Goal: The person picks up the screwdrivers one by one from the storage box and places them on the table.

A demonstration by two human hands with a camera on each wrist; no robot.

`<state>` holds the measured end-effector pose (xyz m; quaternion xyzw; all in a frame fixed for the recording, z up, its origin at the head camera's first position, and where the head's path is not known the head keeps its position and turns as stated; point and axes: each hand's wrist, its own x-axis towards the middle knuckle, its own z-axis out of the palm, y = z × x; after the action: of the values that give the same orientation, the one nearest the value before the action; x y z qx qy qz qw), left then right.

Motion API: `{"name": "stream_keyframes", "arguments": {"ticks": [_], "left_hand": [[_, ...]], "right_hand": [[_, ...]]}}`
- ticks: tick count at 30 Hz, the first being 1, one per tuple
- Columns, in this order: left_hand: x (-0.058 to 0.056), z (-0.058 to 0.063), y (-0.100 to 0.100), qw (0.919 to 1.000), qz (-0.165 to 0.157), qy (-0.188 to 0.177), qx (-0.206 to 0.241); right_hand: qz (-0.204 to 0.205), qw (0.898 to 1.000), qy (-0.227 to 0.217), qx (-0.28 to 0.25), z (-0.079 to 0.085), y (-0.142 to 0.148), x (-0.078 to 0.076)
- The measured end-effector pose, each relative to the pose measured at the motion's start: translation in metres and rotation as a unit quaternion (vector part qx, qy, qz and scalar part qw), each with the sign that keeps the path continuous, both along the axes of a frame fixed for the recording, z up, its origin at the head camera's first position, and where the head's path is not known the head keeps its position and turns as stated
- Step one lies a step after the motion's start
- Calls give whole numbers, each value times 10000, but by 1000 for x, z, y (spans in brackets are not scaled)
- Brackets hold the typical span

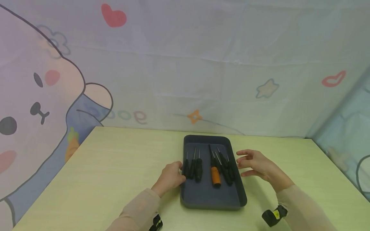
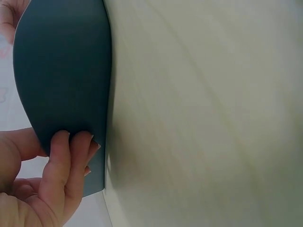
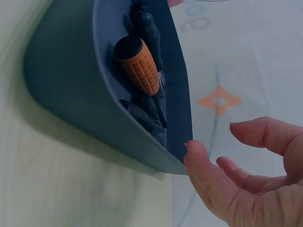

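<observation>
A dark grey rectangular tray [image 1: 206, 197] sits on the table with several screwdrivers in it. One screwdriver [image 1: 215, 177] has an orange ribbed handle; the others, such as the dark-handled screwdriver [image 1: 198, 170], lie in two groups, left and right, with shafts toward the far end. My left hand [image 1: 171, 175] pinches the tray's left wall, thumb over the rim and fingers against the outside, as the left wrist view also shows. Beside the right wall, my right hand [image 1: 258, 165] has its fingers spread and slightly bent, holding nothing, with fingertips close to the rim.
The pale wooden table [image 1: 115, 160] extends on both sides of the tray. A printed cloth [image 1: 188, 64] with a cartoon bear hangs behind its far edge. Each wrist carries a black strapped device, such as the right wrist device [image 1: 274, 216]. A dark cable [image 1: 358, 173] hangs at the far right.
</observation>
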<state>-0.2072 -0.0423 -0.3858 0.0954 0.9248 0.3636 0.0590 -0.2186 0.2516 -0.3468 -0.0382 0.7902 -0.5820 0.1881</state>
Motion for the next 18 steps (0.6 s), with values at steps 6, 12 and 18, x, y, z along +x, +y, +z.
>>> {"name": "stream_keyframes", "arguments": {"ticks": [6, 12, 18], "left_hand": [[1, 1, -1, 10000, -57, -6, 40], [0, -1, -1, 9998, -125, 129, 57], [-1, -2, -1, 9997, -126, 206, -7]], "right_hand": [[-2, 10000, -32, 24, 4, -6, -3], [48, 9999, -47, 98, 8, -10, -7], [184, 9997, -1, 138, 14, -16, -9]]}}
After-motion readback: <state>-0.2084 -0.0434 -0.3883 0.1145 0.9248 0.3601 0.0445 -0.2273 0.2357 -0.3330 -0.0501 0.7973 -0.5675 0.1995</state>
